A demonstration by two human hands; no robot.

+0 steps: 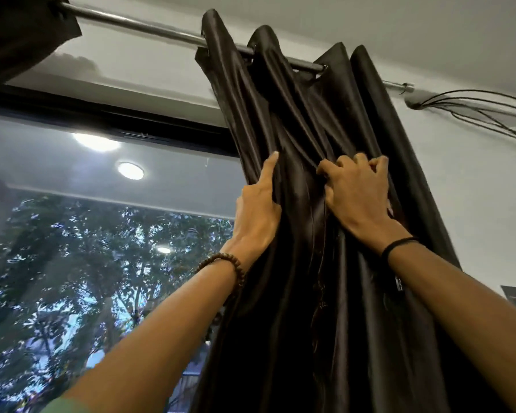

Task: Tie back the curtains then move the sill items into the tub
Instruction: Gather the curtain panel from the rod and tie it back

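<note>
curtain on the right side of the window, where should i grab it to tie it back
Probably round the bunched pleats, coming from the side of the window: the curtain hangs in deep vertical folds with its free edge on that side. The left hand and right hand grip there.

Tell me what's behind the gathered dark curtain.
Only the rod passing through its top shows, with white wall beside it. The curtain covers whatever lies directly behind.

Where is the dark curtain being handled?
Head view, right of centre: the dark curtain hangs on the metal rod beside the window, the left hand and right hand gripping its folds.
</note>
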